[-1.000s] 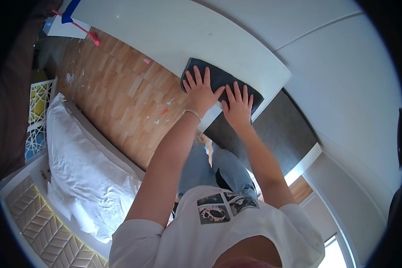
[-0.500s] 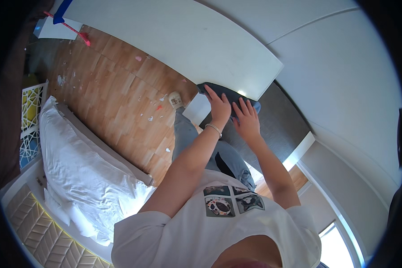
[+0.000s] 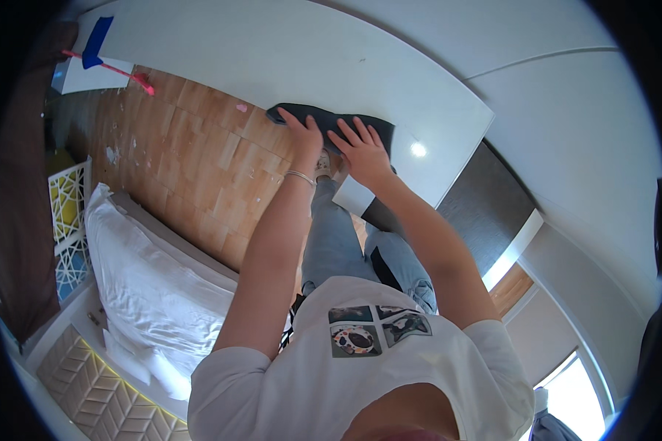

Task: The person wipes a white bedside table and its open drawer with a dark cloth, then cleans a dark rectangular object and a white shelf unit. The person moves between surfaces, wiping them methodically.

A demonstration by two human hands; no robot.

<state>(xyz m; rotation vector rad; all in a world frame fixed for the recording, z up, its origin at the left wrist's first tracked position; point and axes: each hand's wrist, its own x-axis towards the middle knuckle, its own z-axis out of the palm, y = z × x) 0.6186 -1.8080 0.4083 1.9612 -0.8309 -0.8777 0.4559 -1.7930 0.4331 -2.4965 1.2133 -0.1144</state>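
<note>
A dark grey cloth (image 3: pixel 329 117) lies over the near edge of the long white tabletop (image 3: pixel 272 55). My left hand (image 3: pixel 304 138) rests on the cloth's left part, fingers stretched out and thumb apart. Spread flat across the right part are the fingers of my right hand (image 3: pixel 365 153). Both hands are open and press on the cloth from above. Part of the cloth's near side is hidden behind my hands.
A dark grey surface (image 3: pixel 485 180) adjoins the tabletop's right end. White bedding (image 3: pixel 154 272) covers the bed at left. Small scraps (image 3: pixel 111 154) litter the wooden floor (image 3: pixel 198 147). A pink stick (image 3: pixel 136 78) and blue strip (image 3: pixel 97 44) are at far left.
Both hands and the cloth have moved left along the tabletop's near edge, from close to its right corner. The cloth now lies more spread out, and my right hand's fingers are wider apart.
</note>
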